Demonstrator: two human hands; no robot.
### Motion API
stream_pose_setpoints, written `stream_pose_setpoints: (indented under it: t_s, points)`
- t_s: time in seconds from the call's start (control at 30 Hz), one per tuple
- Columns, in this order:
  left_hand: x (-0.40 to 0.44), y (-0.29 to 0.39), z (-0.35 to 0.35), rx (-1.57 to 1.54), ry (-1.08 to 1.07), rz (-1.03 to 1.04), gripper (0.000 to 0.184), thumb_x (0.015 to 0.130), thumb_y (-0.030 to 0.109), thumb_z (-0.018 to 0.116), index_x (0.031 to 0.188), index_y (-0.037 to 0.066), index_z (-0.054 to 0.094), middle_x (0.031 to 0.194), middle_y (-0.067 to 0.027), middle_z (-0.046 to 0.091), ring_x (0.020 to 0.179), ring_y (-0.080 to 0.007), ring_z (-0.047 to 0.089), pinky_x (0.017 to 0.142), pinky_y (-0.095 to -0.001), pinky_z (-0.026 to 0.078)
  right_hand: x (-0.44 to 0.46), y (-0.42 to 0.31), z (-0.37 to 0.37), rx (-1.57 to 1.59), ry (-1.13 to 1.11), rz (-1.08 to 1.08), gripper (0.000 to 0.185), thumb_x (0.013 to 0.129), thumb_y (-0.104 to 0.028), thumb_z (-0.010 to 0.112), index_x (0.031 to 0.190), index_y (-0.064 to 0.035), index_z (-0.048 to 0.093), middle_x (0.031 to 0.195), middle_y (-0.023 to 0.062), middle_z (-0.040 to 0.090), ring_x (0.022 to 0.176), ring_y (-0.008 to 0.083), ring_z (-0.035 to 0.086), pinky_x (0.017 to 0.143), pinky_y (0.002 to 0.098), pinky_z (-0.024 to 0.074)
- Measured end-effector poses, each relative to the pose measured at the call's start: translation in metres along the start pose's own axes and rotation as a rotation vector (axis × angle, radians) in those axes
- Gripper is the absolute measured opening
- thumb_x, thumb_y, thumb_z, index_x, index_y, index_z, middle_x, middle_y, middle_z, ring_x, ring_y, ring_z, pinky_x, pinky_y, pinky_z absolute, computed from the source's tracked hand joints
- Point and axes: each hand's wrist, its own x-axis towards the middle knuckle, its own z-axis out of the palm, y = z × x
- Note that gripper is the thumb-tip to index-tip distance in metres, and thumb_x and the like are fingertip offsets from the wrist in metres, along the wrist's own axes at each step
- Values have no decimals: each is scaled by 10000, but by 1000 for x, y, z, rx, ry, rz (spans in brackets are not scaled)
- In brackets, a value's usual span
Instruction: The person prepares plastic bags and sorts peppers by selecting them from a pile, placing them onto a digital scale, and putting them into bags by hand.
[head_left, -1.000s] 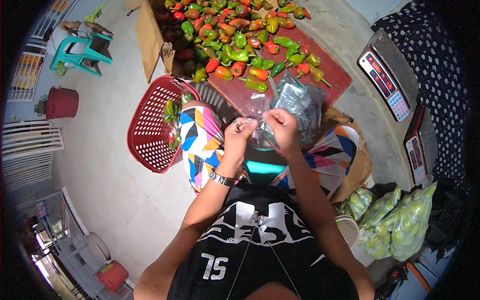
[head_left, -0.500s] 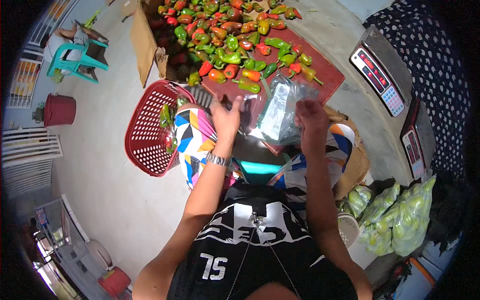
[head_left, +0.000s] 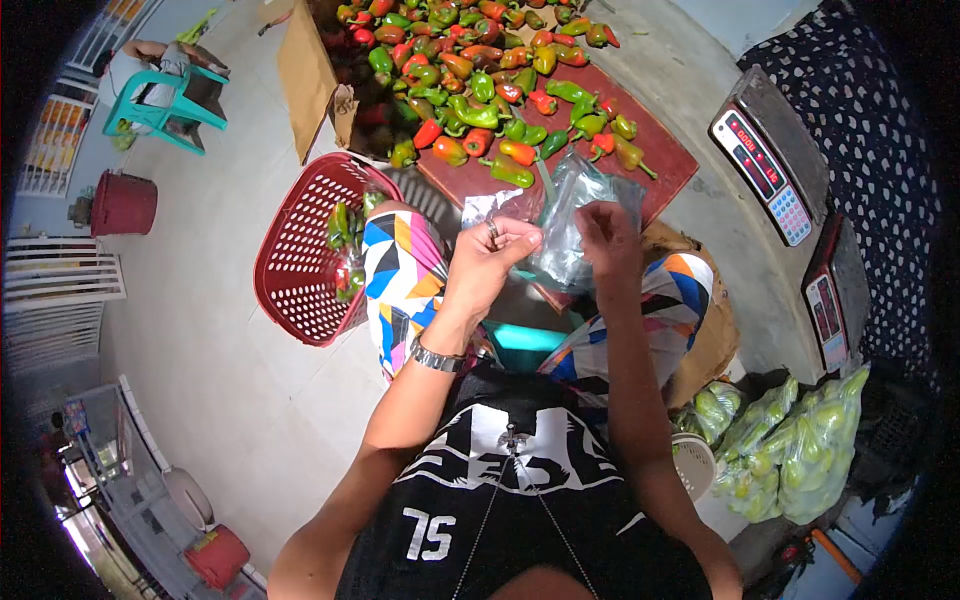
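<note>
My left hand (head_left: 492,262), with a ring and a metal watch, is closed in a pinch at the near edge of the red board (head_left: 665,165); clear film shows just beyond its fingers. Beside it on the right, my right hand (head_left: 608,240) has its fingers curled at a clear plastic bag (head_left: 565,245). What its fingertips hold is too shaded to make out. Red, green and orange peppers (head_left: 478,142) lie on the board just beyond the bag.
A red perforated basket (head_left: 305,255) with bagged peppers stands left of my knee. Cardboard (head_left: 305,80) borders the pile. Two digital scales (head_left: 765,165) are on the right, above bags of green vegetables (head_left: 820,445). A person sits on a green chair (head_left: 165,105) at the far left.
My hands were together at the film, then moved apart, and now are nearer each other again. My left hand went from spread fingers to a pinch.
</note>
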Motion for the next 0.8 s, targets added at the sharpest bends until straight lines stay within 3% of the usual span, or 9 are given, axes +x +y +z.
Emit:
stream_pose_setpoints:
  t_s: [0.17,0.47,0.53,0.63,0.67,0.77,0.8]
  points:
    - [-2,-5,-2,41,31,15,79,916,61,785,952,25,724,869,1,718,781,-49,622,731,-216,490,-10,3,-1,20,-19,79,226,944,-184,739,1060,-11,651,891,40,691,814,118,628,775,290,507]
    - [-7,-7,-1,67,-5,54,173,873,7,808,844,69,649,778,57,640,700,-16,545,636,-190,430,-25,0,19,80,-111,118,145,922,-139,752,904,-34,654,749,3,636,657,73,572,602,277,455]
    - [-8,-7,-8,99,-40,57,188,883,2,792,841,82,628,775,60,629,696,-23,543,636,-203,448,-22,0,14,-1,-86,77,145,918,-128,749,870,-37,646,724,-2,623,660,74,574,583,282,447]
    - [-5,-10,-16,-389,89,-111,211,906,-11,750,839,108,589,796,53,605,729,-50,568,649,-233,489,-26,-16,11,-192,22,47,147,895,-136,763,864,-37,659,722,-4,623,680,57,578,602,269,453]
    - [-5,-9,-19,-425,155,-117,216,928,-28,696,844,113,557,829,23,593,764,-75,590,660,-261,516,-31,-21,10,-267,69,43,149,885,-143,772,871,-37,668,727,-4,626,690,48,579,616,260,458]
    - [-2,-30,-34,-199,271,96,248,918,-70,664,826,116,528,899,-11,594,791,-78,589,661,-262,518,-39,-4,4,-557,191,-204,163,876,-153,767,871,-36,653,707,24,610,656,91,585,623,290,482]
    - [-9,-6,-18,-116,307,97,246,906,-113,619,829,97,516,972,-36,595,807,-91,586,669,-249,504,-41,-5,5,-503,182,-206,165,881,-149,760,864,-35,643,708,29,613,650,115,595,629,304,492]
